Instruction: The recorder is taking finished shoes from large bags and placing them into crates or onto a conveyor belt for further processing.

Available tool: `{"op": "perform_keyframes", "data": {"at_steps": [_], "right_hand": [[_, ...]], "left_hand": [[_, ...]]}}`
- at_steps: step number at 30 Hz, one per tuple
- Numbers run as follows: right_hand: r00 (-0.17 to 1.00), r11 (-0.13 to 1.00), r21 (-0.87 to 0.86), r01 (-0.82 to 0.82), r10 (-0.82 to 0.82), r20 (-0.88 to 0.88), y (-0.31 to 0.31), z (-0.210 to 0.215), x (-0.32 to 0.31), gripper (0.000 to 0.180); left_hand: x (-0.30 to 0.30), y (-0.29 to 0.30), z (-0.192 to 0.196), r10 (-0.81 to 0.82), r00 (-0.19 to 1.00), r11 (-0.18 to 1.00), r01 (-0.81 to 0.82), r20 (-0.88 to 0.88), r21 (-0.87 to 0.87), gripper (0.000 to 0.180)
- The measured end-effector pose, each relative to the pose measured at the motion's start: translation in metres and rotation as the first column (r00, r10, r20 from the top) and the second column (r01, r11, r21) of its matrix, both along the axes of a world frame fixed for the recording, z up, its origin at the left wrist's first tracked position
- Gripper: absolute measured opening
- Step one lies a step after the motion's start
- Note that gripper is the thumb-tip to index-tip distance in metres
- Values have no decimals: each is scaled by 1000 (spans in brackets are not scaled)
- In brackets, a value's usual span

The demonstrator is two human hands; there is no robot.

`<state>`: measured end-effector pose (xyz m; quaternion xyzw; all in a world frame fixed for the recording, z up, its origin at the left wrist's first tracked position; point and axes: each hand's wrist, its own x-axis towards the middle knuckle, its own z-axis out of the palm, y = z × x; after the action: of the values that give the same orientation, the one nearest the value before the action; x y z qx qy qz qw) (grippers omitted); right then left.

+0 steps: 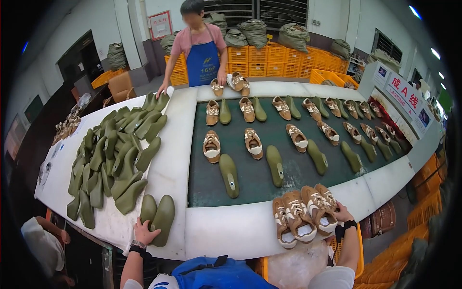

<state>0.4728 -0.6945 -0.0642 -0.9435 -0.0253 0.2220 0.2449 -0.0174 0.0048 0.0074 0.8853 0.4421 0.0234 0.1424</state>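
My left hand (144, 233) is at the near left of the white table, its thumb and fingers gripping the lower ends of two green shoe lasts (164, 216) that lie side by side. At the near edge, right of the middle, several brown and white sneakers (299, 214) stand in a close row. My right hand (343, 213) grips the heel end of the rightmost sneaker (326, 196); some of its fingers are hidden. Beyond, the dark green conveyor belt (250, 185) carries sneakers paired with green lasts in two rows.
A large heap of green lasts (113, 154) covers the left table. Across the belt a person in a blue apron (199, 62) touches the heap and some sneakers. Another person's sleeve (41, 250) is at lower left. Below the front edge sits an orange crate (357, 250) with clear plastic.
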Motion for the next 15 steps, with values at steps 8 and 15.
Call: {"op": "perform_keyframes", "data": {"at_steps": [8,15], "right_hand": [[999,992,-120,31,-26,45,124,29,-87,95],[963,997,37,69,-76,258,181,109,-188,71]], "left_hand": [[-22,13,-8,-82,990,992,70,115,107,64],[11,-4,1,-587,794,738,445,156,508,55]]}}
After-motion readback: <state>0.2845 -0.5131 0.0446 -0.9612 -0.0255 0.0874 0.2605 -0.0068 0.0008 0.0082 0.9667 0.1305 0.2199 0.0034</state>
